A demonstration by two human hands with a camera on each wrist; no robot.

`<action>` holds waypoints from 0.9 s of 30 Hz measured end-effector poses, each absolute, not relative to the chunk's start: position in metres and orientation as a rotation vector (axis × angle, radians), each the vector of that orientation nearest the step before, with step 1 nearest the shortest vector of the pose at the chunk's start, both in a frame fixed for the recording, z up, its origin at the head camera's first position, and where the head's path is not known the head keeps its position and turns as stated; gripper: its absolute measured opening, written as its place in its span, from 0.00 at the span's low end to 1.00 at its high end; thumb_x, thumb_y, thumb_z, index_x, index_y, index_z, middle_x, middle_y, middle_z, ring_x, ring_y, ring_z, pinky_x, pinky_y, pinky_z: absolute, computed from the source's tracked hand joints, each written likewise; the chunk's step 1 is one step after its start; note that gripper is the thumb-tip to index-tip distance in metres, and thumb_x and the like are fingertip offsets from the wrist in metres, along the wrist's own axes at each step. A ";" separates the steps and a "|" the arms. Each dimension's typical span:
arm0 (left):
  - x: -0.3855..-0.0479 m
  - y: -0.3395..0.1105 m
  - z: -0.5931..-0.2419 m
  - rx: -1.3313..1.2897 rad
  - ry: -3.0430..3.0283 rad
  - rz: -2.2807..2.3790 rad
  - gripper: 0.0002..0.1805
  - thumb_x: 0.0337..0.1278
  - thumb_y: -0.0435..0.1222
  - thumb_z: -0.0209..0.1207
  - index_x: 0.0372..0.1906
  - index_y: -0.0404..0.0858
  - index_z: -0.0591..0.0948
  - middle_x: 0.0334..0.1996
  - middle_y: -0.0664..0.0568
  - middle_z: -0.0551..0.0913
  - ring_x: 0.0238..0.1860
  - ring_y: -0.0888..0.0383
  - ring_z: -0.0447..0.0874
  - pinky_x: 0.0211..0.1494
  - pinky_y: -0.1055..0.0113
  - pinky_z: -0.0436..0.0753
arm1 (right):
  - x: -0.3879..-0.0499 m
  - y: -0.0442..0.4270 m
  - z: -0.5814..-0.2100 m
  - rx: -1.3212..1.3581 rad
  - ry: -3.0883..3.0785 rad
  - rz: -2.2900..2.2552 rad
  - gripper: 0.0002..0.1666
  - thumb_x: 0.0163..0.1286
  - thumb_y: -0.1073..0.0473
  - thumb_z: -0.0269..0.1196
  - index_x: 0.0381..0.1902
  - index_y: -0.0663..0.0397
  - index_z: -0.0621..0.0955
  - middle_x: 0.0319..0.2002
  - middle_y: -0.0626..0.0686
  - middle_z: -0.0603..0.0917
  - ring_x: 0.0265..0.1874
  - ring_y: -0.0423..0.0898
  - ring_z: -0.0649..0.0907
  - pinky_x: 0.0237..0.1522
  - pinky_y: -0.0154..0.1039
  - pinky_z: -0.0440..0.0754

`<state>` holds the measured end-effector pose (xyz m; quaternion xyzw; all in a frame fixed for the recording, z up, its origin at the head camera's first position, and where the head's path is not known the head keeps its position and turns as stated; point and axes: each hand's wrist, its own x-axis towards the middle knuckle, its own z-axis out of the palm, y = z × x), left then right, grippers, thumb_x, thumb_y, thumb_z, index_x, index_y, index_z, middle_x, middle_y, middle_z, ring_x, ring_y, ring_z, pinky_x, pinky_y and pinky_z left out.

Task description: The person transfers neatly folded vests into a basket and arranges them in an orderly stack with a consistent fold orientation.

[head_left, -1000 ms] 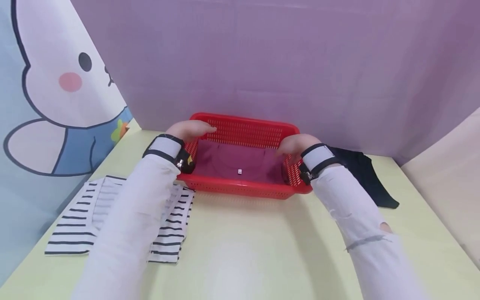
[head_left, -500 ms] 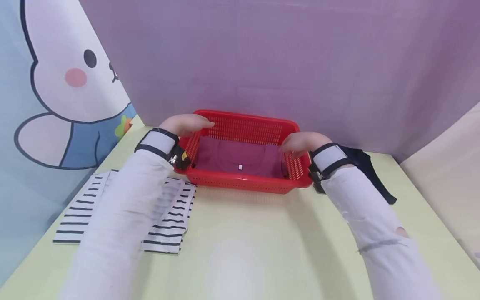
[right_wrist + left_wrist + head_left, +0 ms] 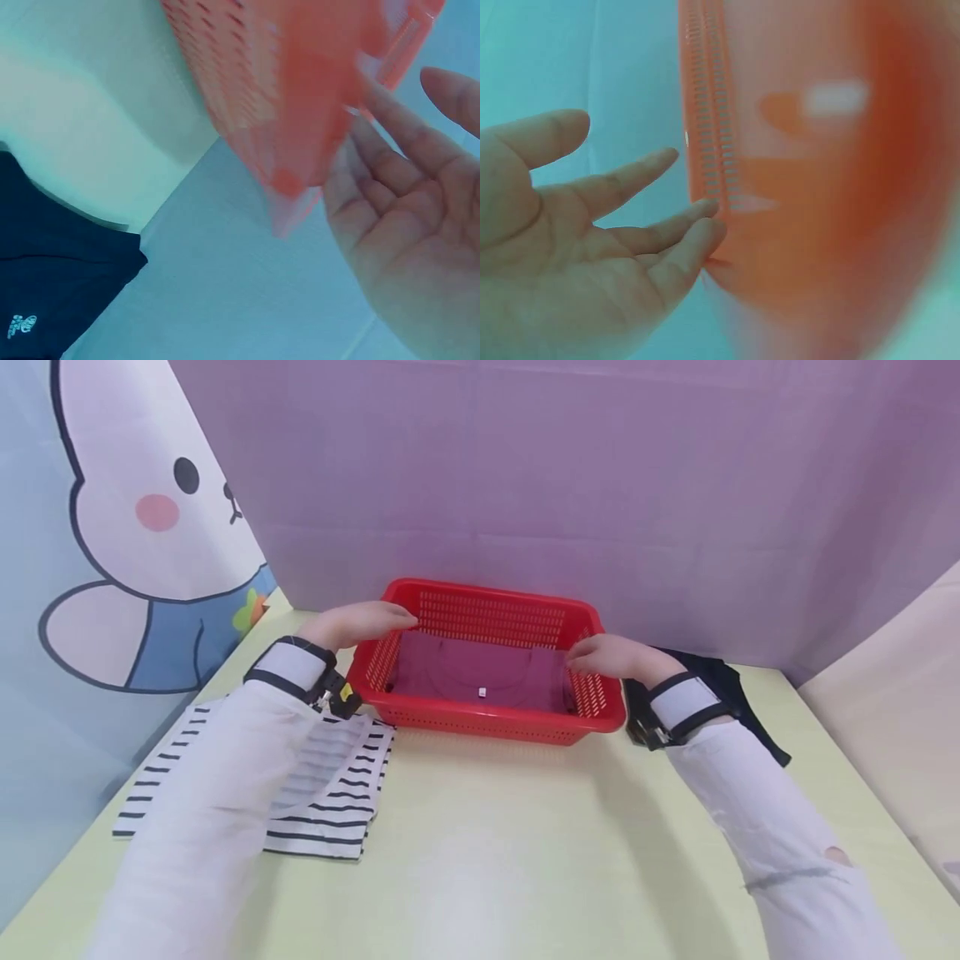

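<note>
The red basket (image 3: 480,718) stands against the back curtain with a folded maroon cloth (image 3: 487,672) lying flat in it, a small white tag on top. Over the basket's left end reaches my left hand (image 3: 363,620), palm down, holding nothing; the left wrist view shows its fingers (image 3: 641,176) spread beside the basket's wall (image 3: 705,112). My right hand (image 3: 618,658) is at the right end, fingers slightly bent over the rim. In the right wrist view this hand (image 3: 420,202) is relaxed beside the basket (image 3: 300,97); whether the fingertips touch it I cannot tell.
A white garment with black stripes (image 3: 322,835) lies on the pale table at the left, partly beneath my left sleeve. Black clothing (image 3: 750,718) lies at the right behind my right wrist. Purple curtain (image 3: 480,477) closes off the back.
Both hands have moved outward, the left one leftward and the right one rightward, away from the middle of the basket. The whole head view has shifted slightly. The maroon cloth stays in the basket.
</note>
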<state>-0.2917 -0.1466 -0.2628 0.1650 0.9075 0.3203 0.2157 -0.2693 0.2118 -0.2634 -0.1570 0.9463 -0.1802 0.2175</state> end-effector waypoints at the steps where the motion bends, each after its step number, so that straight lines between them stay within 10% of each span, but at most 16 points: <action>1: -0.290 -0.147 -0.264 0.456 2.533 0.890 0.29 0.71 0.41 0.42 0.70 0.31 0.60 0.69 0.36 0.60 0.71 0.40 0.54 0.71 0.45 0.58 | -0.269 0.213 -0.266 -0.440 2.638 -0.516 0.24 0.69 0.56 0.54 0.59 0.64 0.74 0.50 0.64 0.79 0.48 0.56 0.80 0.52 0.48 0.80; 27: -0.235 -0.132 -0.315 0.386 3.015 1.209 0.18 0.68 0.38 0.48 0.56 0.34 0.76 0.42 0.41 0.80 0.36 0.49 0.78 0.43 0.58 0.80 | -0.243 0.229 -0.317 -0.572 3.013 -0.918 0.15 0.69 0.61 0.56 0.50 0.58 0.81 0.49 0.61 0.80 0.48 0.56 0.77 0.50 0.53 0.78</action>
